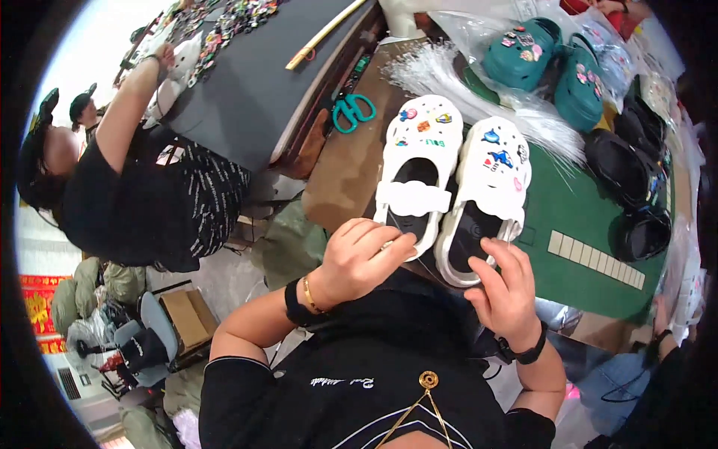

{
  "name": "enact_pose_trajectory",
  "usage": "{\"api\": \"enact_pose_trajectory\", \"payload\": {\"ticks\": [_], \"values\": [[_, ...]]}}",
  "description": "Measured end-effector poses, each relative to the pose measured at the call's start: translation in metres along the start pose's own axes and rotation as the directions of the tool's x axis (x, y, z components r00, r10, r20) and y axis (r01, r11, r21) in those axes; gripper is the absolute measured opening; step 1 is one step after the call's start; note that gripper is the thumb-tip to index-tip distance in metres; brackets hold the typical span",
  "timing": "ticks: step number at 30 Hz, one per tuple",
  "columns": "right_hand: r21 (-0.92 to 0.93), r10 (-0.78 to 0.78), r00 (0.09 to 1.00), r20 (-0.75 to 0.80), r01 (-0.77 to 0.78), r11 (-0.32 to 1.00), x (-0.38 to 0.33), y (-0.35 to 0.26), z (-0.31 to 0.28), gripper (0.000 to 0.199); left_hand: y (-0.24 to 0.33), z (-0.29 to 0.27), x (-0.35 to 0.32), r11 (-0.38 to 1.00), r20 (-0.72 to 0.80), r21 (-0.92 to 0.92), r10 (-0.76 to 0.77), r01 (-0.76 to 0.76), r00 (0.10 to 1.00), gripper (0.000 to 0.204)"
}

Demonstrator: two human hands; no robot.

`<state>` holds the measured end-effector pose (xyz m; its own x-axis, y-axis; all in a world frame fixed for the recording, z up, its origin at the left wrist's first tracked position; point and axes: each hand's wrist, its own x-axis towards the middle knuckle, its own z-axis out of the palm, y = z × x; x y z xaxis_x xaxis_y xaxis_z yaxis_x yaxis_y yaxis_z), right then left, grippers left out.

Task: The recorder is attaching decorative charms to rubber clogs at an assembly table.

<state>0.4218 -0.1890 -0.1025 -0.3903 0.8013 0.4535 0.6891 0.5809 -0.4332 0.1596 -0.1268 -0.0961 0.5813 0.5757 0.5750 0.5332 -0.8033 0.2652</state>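
A pair of white clogs with dark insoles and small coloured charms lies side by side in front of me, toes pointing away. My left hand [364, 258] is closed at the heel side of the left white clog [421, 146], its fingers curled over the rim. A white strap spans that clog's opening. At the heel of the right white clog [490, 168], my right hand [507, 284] has its thumb and fingers bent round the side edge. Part of the grip of both hands is hidden behind the fingers.
Beyond the clogs lie a bundle of clear thin strands [441, 71] and teal-handled scissors [354, 112]. To the right are teal clogs [523, 54], black clogs [621, 168] and a row of pale tiles [596, 260] on the green mat [557, 213]. Another person [142, 194] works at the grey table [250, 97].
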Motion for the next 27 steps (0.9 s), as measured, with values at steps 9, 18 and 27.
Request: {"api": "enact_pose_trajectory", "payload": {"ticks": [9, 18, 27], "values": [[-0.098, 0.046, 0.997, -0.066, -0.052, 0.994, 0.014, -0.001, 0.011, 0.032, -0.002, -0.009, -0.004, 0.995, -0.004, 0.078, 0.064, -0.063, 0.998, 0.034], [-0.149, 0.118, 0.986, -0.116, -0.135, 0.98, 0.022, -0.005, 0.015, 0.039, -0.009, 0.011, -0.007, 0.989, 0.108, 0.103, -0.117, 0.106, 0.987, 0.04], [0.061, 0.338, 0.832, -0.441, -0.348, 0.936, -0.006, 0.018, 0.003, 0.033, -0.029, 0.009, -0.028, 0.814, -0.073, -0.317, -0.532, 0.486, 0.844, 0.007]]}}
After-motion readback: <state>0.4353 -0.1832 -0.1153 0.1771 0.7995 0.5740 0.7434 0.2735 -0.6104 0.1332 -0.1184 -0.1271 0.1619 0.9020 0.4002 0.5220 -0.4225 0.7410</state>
